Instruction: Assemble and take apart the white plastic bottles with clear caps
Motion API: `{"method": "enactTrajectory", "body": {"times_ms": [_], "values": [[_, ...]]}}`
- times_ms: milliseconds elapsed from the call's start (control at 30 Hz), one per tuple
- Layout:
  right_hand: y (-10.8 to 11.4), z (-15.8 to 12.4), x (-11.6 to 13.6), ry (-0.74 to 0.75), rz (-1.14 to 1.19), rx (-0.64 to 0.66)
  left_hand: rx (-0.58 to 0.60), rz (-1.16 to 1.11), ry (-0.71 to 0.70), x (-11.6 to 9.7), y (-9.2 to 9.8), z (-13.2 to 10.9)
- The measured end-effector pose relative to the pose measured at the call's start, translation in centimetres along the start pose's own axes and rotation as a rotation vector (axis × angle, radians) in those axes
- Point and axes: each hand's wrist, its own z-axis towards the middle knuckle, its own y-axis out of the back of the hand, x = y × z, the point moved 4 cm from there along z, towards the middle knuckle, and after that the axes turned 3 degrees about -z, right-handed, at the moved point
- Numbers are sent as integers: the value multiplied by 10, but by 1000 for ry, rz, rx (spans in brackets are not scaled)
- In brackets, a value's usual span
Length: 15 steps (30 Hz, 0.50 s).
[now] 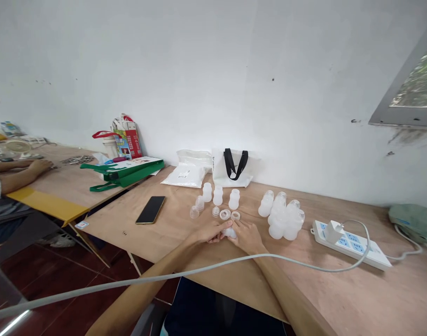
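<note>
Pressing together around a small translucent bottle (229, 232), the left hand (212, 232) and right hand (247, 234) met over the counter (180, 210), some way in from its near edge, which both forearms crossed. The fingers of each were curled in on the bottle, partly hiding it.

Just beyond the knuckles sat a pair of ring-shaped collars (225, 214) and a small clear nipple piece (216, 212), so the nearest room ahead was tight. Three upright bottles (234, 199) stood behind these, with two clear domed caps (194, 212) on their left side.

Leftward, a stretch of wood ran to a dark phone (150, 210), which lay near the left edge. Rightward, a gap separated the right hand from a cluster of capped bottles (282, 217); past that, a power strip (353, 246) slanted toward the near side. Its pale cable (199, 269) swept across the view in front of both forearms. Along the wall, a flat plastic packet (185, 175) and a white bag (230, 169) bounded the far edge.
</note>
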Motion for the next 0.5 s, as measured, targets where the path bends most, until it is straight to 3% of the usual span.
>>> {"method": "enactTrajectory", "body": {"times_ms": [67,167,267,367,500], "values": [[-1,0,-3,-56,12,28,-25,-43,9,-2,1,-1],[2,-1,-6,-128,64,58,-108,3,-150,-9,6,-5],[5,-4,-5,-112,147,59,-85,120,-266,-13,5,-4],[4,-4,-3,-132,151,40,-181,197,-229,-12,6,6],[0,-4,-8,-254,97,-28,-321,120,-100,-2,4,17]]}}
